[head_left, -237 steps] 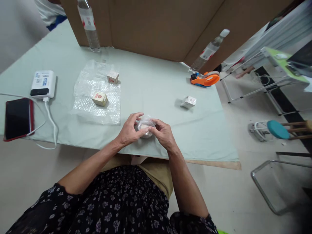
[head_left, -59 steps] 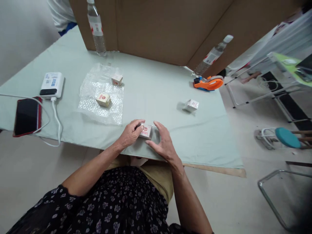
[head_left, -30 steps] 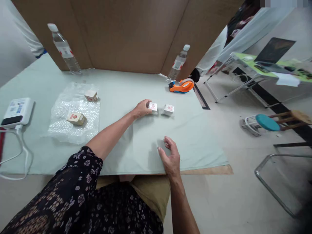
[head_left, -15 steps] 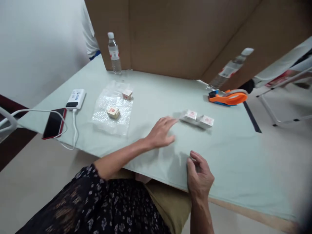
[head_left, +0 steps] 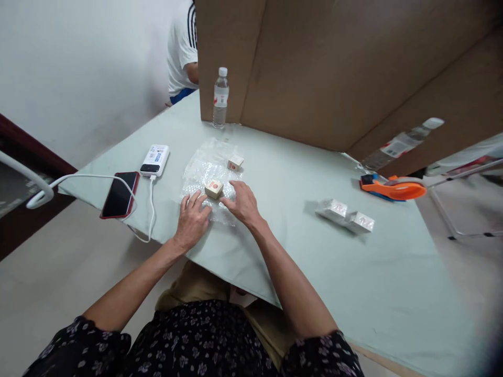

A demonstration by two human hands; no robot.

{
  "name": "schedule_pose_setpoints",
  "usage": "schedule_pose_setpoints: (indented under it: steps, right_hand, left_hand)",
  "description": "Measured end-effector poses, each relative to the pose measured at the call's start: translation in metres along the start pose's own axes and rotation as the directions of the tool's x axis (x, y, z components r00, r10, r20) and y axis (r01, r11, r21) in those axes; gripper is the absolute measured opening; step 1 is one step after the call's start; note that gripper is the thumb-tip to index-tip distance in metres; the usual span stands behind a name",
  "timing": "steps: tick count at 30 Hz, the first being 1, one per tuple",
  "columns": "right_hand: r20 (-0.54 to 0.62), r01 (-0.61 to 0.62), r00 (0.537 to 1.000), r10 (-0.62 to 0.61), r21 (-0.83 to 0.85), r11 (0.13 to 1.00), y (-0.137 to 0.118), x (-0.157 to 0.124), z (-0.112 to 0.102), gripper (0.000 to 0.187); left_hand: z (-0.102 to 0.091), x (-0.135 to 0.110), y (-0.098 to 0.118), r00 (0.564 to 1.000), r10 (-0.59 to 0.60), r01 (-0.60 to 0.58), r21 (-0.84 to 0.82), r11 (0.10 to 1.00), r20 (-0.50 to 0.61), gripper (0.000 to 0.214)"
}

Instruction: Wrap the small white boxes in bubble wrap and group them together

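Sitting toward the near edge of the wrap (head_left: 203,155), the nearer box (head_left: 214,189) lies just beyond the splayed left hand (head_left: 192,222) and just left of the wide right hand (head_left: 242,201), both empty.

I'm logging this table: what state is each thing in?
Front box, unwrapped
Rear box, unwrapped
Two right-side boxes, wrapped in clear plastic
Bubble wrap, spread out
Left bottle, capped
Right bottle, capped
Phone, screen dark
White device, cable plugged in
Left hand, open
Right hand, open
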State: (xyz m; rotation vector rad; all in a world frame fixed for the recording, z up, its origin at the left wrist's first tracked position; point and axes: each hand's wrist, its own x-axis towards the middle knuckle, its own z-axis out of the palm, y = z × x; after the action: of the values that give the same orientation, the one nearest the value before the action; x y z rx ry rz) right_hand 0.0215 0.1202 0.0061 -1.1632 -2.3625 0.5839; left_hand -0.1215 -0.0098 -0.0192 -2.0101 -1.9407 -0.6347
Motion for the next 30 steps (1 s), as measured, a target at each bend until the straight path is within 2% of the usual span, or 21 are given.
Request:
schedule_pose_setpoints:
  steps: [3,7,10,14,19,21,23,26,30]
  right_hand:
    - [0.051,-0.023,0.998,0.028,-0.092,0.996,-0.014,0.022,0.017,0.055]
    - [0.081,0.002,0.997,0.006,-0.099,0.995,-0.010,0.014,0.013,0.038]
    - [0.068,0.007,0.998,-0.002,-0.067,0.998,0.010,-0.015,-0.008,0.036]
    - [0.045,-0.049,0.998,0.050,-0.022,0.999,0.041,-0.074,-0.041,0.035]
    - [-0.032,-0.097,0.995,0.096,-0.023,0.995,0.060,-0.148,-0.073,0.035]
    - [-0.054,-0.096,0.994,0.095,-0.012,0.995,0.060,-0.168,-0.081,0.035]
    - [-0.081,-0.088,0.993,0.088,0.011,0.996,0.055,-0.178,-0.086,0.035]
    - [-0.094,-0.056,0.994,0.062,0.063,0.996,0.044,-0.180,-0.084,0.036]
    - [-0.025,-0.011,1.000,0.014,0.113,0.994,0.035,-0.173,-0.069,0.036]
  left_hand:
    - [0.006,-0.001,-0.001,0.998,-0.015,0.013,-0.048,0.999,-0.056,0.020]
    - [0.007,-0.007,0.008,0.994,0.027,-0.042,-0.145,0.989,-0.103,0.021]
    - [0.006,-0.014,0.029,0.987,0.097,-0.124,-0.229,0.965,-0.126,0.021]
    - [0.004,-0.030,0.070,0.963,0.237,-0.268,-0.360,0.894,-0.128,0.019]
    - [-0.002,-0.049,0.109,0.915,0.401,-0.373,-0.477,0.796,-0.047,0.018]
    - [-0.008,-0.055,0.114,0.896,0.444,-0.392,-0.484,0.783,-0.008,0.017]
    - [-0.016,-0.059,0.115,0.895,0.445,-0.377,-0.471,0.798,0.037,0.019]
    - [-0.028,-0.064,0.111,0.910,0.400,-0.318,-0.436,0.842,0.107,0.024]
    - [-0.038,-0.071,0.105,0.935,0.324,-0.248,-0.385,0.889,0.145,0.021]
